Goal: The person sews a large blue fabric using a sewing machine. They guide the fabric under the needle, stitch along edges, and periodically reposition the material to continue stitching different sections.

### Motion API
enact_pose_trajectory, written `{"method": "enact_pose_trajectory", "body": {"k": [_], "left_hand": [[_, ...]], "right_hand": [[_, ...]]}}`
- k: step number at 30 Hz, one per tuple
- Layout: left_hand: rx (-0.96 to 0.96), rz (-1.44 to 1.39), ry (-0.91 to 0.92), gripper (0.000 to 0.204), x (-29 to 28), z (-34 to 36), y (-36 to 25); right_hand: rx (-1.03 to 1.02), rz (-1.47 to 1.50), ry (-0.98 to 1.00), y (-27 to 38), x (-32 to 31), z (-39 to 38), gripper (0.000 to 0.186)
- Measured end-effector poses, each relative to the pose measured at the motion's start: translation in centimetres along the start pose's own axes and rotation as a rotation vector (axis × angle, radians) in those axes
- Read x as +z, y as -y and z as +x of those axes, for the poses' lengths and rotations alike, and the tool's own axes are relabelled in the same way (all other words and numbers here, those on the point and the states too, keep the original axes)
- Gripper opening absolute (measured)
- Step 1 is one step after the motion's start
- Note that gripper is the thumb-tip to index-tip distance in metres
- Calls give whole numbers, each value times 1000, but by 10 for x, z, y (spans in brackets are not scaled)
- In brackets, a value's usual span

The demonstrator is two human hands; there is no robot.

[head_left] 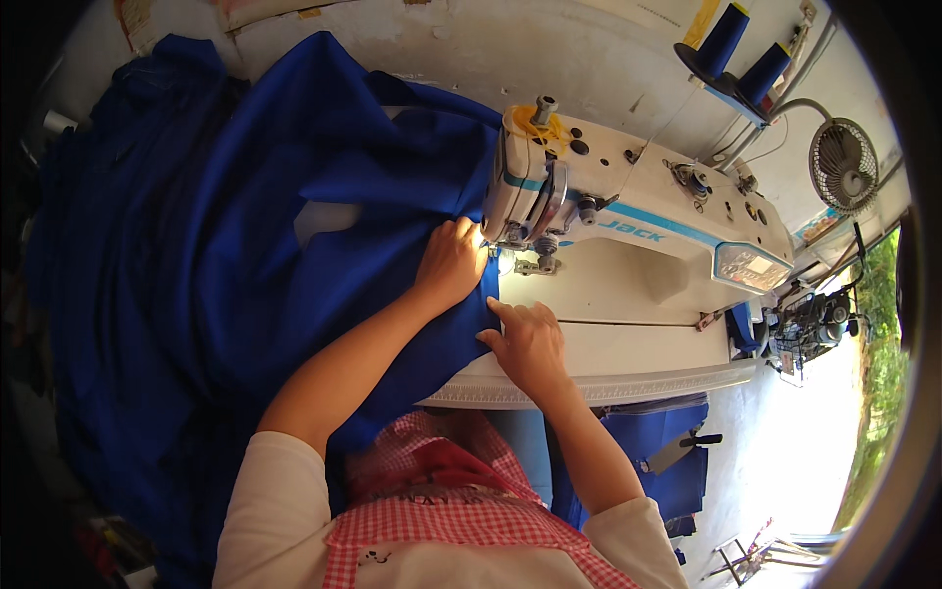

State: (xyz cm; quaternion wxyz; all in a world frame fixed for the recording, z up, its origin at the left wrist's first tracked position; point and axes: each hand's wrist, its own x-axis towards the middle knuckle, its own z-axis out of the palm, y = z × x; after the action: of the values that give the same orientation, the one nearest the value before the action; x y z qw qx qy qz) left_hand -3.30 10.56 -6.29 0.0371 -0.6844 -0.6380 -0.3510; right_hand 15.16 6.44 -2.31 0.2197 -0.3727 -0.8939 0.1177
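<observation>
A large piece of blue fabric [373,236] spreads over the left of the sewing table, its right edge running in under the needle area of a white sewing machine [638,201]. My left hand [454,261] is on the cloth just left of the lit presser foot, fingers bent and close together on a bit of it; their tips are partly hidden. Nearer to me, my right hand [531,346] touches the fabric's edge with its index fingertip. Its thumb stands apart and the other fingers are loosely curled, holding nothing.
Blue thread cones [724,41] stand on a rack at the upper right, near a small fan [844,165]. A ruler strip [589,385] lines the table's front edge. Below hang folded blue pieces [677,461] with a dark-handled blade [677,452]. A wall [432,44] rises behind.
</observation>
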Motion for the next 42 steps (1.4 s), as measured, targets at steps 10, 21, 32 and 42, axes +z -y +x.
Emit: {"method": "enact_pose_trajectory", "body": {"k": [10, 21, 32, 42], "left_hand": [[-72, -82, -29, 13, 2, 6, 5], [134, -139, 45, 24, -46, -65, -33], [293, -185, 77, 21, -43, -37, -4], [297, -158, 132, 20, -40, -21, 8]], "right_hand": [[-8, -25, -50, 1, 4, 3, 41], [10, -10, -58, -6, 9, 7, 40], [75, -80, -50, -4, 12, 26, 40], [-40, 38, -268, -12, 24, 27, 16]]}}
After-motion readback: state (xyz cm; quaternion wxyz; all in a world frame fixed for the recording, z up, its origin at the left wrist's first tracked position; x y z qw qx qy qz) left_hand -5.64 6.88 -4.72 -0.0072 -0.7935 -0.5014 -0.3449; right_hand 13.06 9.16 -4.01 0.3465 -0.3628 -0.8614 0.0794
